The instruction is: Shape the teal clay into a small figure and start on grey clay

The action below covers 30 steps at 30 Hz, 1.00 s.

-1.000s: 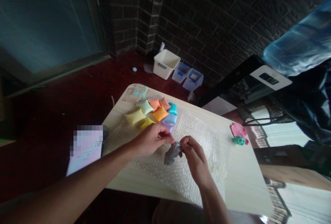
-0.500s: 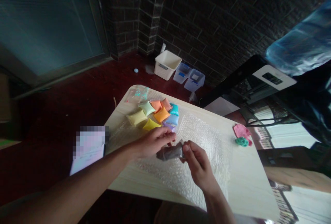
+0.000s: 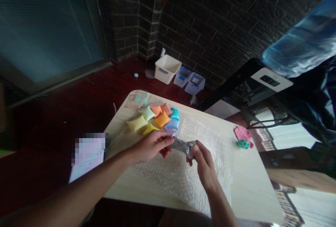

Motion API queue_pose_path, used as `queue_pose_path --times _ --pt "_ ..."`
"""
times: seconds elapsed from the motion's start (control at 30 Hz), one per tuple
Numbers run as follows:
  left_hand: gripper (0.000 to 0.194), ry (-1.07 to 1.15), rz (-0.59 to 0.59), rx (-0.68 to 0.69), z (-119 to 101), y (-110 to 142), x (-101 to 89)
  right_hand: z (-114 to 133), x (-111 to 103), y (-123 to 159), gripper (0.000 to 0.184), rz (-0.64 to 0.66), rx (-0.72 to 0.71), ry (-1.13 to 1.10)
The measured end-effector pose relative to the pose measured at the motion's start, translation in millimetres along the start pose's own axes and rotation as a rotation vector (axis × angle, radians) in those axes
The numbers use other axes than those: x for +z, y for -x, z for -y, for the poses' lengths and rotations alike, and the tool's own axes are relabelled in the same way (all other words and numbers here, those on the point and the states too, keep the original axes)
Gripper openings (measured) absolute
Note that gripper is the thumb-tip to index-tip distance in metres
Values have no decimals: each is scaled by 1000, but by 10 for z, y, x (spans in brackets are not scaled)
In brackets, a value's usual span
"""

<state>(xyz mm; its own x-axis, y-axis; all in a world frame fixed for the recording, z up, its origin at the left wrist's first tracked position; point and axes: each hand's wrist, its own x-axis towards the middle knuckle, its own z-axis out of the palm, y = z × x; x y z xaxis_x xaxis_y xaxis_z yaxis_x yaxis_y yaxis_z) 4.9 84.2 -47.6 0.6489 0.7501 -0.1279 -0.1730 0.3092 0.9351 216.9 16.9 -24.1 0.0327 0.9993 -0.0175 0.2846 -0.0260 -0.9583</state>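
A dark grey packet in clear plastic wrap [image 3: 181, 146] is stretched sideways between my two hands, just above the bubble wrap [image 3: 183, 178]. Its left end is pinched by my left hand [image 3: 154, 146], fingers closed. My right hand [image 3: 203, 160] grips the crinkled right end between thumb and fingers. Beyond my left hand lie several small pillow-shaped packets in different colours: pale yellow [image 3: 137, 123], pale green [image 3: 147, 113], orange [image 3: 162, 119], teal [image 3: 174, 114] and blue [image 3: 173, 124]. A purple packet [image 3: 170, 131] and a yellow packet [image 3: 151, 128] are partly covered by my left hand.
On the right of the wooden table [image 3: 252, 181] sit a pink flat piece [image 3: 242, 133] and a green lump [image 3: 243, 144]. A lit screen [image 3: 88, 157] stands at the left edge. A white basket [image 3: 167, 69] and clear bins [image 3: 194, 83] rest on the floor behind.
The grey packet has swung from hanging down at a slant to lying level. My left hand, apart from it half a second ago, now holds its left end.
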Motion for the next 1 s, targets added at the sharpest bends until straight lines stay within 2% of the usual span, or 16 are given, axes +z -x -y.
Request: queue_pose_path --times 0.13,0.37,0.5,0.6,0.67,0.83,1.0 --pt "39 -171 -34 87 1 3 -25 -15 7 -14 55 6 4 39" --pt "40 -105 -136 89 89 -42 -29 8 48 11 55 -56 -79 161" --pt "39 -166 -134 99 58 -35 -8 -51 65 39 52 -148 -151 327" --pt "37 -179 -142 103 46 -29 -3 -93 67 38 52 -209 -156 357" --pt "37 -170 -166 112 54 -33 -15 -93 68 26 52 -179 -125 298" --pt "37 -157 -219 144 67 -60 -67 -50 99 -4 44 31 1 10" --pt "38 -128 -264 141 68 -79 -82 -18 125 2 44 101 50 -101"
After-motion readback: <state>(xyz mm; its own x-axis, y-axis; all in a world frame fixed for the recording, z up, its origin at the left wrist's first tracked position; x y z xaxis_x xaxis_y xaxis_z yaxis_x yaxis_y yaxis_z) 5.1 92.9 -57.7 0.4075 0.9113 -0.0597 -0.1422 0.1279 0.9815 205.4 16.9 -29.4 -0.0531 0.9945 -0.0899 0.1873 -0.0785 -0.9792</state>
